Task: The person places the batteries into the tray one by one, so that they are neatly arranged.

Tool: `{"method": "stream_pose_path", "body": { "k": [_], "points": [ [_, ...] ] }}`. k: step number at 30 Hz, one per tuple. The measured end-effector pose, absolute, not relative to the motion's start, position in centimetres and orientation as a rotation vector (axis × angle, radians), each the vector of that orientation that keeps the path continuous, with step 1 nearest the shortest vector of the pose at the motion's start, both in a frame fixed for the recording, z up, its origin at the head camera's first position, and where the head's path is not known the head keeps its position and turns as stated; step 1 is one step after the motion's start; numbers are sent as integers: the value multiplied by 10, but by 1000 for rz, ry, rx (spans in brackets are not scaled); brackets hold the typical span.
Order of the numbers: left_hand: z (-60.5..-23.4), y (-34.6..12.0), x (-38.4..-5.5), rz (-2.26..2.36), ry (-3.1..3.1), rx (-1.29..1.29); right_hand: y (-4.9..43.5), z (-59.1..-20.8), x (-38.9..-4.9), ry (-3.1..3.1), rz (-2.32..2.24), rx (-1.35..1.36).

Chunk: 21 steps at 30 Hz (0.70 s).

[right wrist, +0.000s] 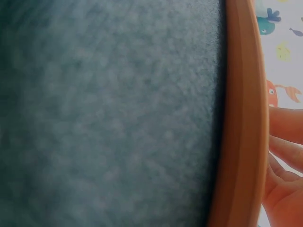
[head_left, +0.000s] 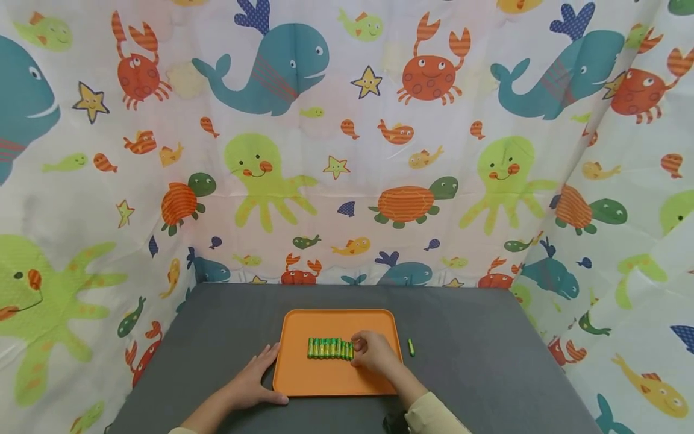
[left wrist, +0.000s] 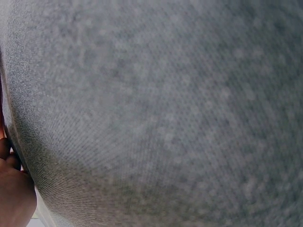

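An orange tray (head_left: pixel 314 383) lies on the grey tabletop. On it stretches a side-by-side row of several green-and-yellow batteries (head_left: pixel 325 348), the ones at its right end shorter than the others. My right hand (head_left: pixel 374 352) is over the tray at that right end, its bent finger and thumb pinching the last battery (head_left: pixel 350 351) near its two ends. At the tray's left edge rests my left hand (head_left: pixel 250 380), fingers extended along the rim and thumb by the front left corner. The left wrist view shows only part of the left hand (left wrist: pixel 16 194).
One more small green battery (head_left: pixel 411 347) lies on the grey tabletop (head_left: pixel 461 361), just right of the tray. A sea-animal printed curtain (head_left: pixel 336 181) surrounds the table at the back and sides. Something black (head_left: pixel 396 423) shows at the right sleeve.
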State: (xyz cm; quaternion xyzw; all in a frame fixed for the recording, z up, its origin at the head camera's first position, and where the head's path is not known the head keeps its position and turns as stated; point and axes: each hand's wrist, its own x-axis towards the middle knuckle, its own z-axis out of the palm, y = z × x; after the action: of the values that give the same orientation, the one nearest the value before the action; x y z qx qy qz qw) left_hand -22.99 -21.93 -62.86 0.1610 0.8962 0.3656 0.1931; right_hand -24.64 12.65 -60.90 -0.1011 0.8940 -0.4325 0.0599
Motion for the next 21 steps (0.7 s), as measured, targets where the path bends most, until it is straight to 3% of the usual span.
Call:
{"method": "stream_pose_path", "body": {
  "k": [21],
  "points": [
    [-630, -218, -230, 1030, 2520, 424, 190, -570, -238, 2873, -1401, -161]
  ]
}}
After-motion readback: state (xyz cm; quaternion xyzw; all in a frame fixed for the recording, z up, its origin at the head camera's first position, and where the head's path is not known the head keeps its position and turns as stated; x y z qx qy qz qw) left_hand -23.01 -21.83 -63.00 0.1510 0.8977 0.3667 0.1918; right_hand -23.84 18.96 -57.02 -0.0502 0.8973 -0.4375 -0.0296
